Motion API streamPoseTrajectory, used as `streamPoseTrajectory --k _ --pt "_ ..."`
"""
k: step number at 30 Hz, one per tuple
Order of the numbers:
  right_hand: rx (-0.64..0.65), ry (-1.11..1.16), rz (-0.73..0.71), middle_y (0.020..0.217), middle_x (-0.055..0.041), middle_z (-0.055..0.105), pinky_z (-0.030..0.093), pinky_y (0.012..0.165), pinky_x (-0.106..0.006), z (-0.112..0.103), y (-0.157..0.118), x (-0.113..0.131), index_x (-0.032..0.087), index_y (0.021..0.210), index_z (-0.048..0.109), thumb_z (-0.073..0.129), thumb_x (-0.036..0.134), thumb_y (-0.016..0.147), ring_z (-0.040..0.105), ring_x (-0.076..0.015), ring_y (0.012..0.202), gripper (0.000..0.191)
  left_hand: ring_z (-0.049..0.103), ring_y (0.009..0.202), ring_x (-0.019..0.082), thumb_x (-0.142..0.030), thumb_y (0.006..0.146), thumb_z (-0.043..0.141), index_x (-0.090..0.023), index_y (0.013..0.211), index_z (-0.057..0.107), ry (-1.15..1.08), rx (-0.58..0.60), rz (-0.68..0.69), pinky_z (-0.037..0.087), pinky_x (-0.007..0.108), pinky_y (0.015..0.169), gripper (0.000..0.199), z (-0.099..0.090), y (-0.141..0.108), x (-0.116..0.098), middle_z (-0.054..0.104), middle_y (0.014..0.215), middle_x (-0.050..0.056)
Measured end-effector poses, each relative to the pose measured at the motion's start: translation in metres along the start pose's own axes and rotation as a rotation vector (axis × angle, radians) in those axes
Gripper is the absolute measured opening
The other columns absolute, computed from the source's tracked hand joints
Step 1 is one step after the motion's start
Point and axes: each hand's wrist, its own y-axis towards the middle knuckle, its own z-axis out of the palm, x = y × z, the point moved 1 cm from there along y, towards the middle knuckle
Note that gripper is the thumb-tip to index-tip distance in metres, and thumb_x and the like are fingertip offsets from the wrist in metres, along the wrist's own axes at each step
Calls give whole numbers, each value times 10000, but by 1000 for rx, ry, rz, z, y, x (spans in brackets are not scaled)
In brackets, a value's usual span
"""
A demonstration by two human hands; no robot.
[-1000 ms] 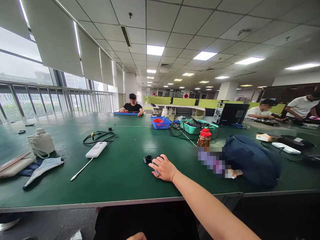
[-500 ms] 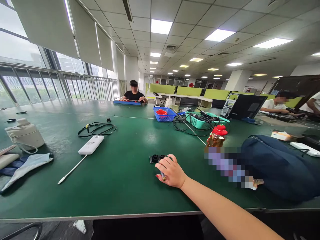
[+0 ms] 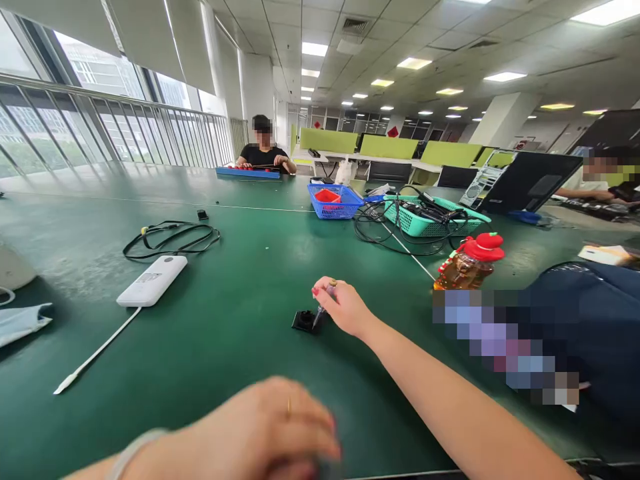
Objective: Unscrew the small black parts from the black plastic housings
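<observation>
My right hand [image 3: 343, 307] is closed in a pinch around a small screwdriver [image 3: 320, 313] with a clear barrel and a gold-coloured end, its tip slanting down. Under that tip, at its right side, lies a small flat black part [image 3: 305, 321] with a round raised piece on top; whether the two touch is unclear. Low in the view, nearest the camera, my left hand [image 3: 265, 427] is blurred, its fingers curled. Something greyish shows at its fingertips, too smeared to name.
On the green table [image 3: 240, 333] a white power bank [image 3: 153, 281] with its cable lies left, below a black cord [image 3: 170, 240]. Farther back stand a blue basket [image 3: 335, 203] and a green basket [image 3: 415, 220]. A red-lidded bottle [image 3: 470, 260] and dark bag [image 3: 590, 320] are right.
My left hand has come into view at the bottom. The right hand has shifted up, and the screwdriver's gold end now points upward instead of toward me. The camera has tilted down.
</observation>
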Motion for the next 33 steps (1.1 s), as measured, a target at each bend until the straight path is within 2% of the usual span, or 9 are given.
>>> streamPoseTrajectory --k 3,4,6,8,10,14,18,27,33 --pt "-54 150 50 633 34 458 356 580 -260 1 -3 -15 219 722 496 407 539 948 435 -125 581 402 563 1209 210 -222 898 564 -265 1268 573 229 -274 -144 454 390 1070 373 -48 39 31 632 1288 51" --pt "-68 187 60 635 33 452 357 576 -259 1 -5 -19 217 723 501 407 546 947 432 -123 582 409 541 1238 238 -257 853 634 -247 1299 551 273 -305 -204 443 417 1081 454 -58 50 45 600 1335 70" --pt "-84 230 76 626 35 435 354 565 -257 1 -10 -23 215 729 518 414 559 945 420 -121 574 419 515 1266 286 -311 772 732 -223 1315 548 322 -231 -279 431 456 1082 581 -67 69 70 568 1376 96" --pt "-99 222 86 620 32 442 349 555 -257 -1 -14 -26 213 732 534 431 562 939 415 -122 571 419 542 1223 295 -321 746 762 -230 1272 595 339 -125 -303 443 459 1054 559 -65 80 90 620 1301 86" --pt "-130 194 99 617 27 459 347 547 -256 -3 -16 -27 211 724 537 443 555 937 419 -122 569 416 580 1152 277 -311 784 736 -244 1213 638 350 -84 -300 459 444 1019 445 -60 85 102 671 1196 66" --pt "-202 105 88 626 15 511 373 549 -258 -3 -20 -30 215 755 567 459 493 945 469 -135 585 353 592 1105 254 -308 867 658 -243 1263 597 386 -181 -287 460 439 1002 406 -51 83 114 689 1154 66" --pt "-219 -18 -4 640 6 581 449 665 -295 -1 -23 -28 234 814 594 501 400 936 563 -175 705 226 570 1144 257 -309 878 636 -223 1341 525 393 -263 -302 443 463 1031 484 -48 77 124 666 1210 84" --pt "-194 -168 -127 560 54 552 473 759 -344 0 -26 -13 257 864 553 474 225 892 568 -158 637 89 588 1098 247 -240 875 619 -221 1362 516 313 -286 -366 487 433 975 498 -51 77 134 672 1151 88" --pt "-302 -171 -109 613 36 571 464 732 -329 -1 -27 -14 245 814 526 475 216 885 575 -161 671 93 582 1080 240 -239 894 594 -226 1394 485 307 -281 -361 478 432 982 512 -51 76 137 659 1133 85"
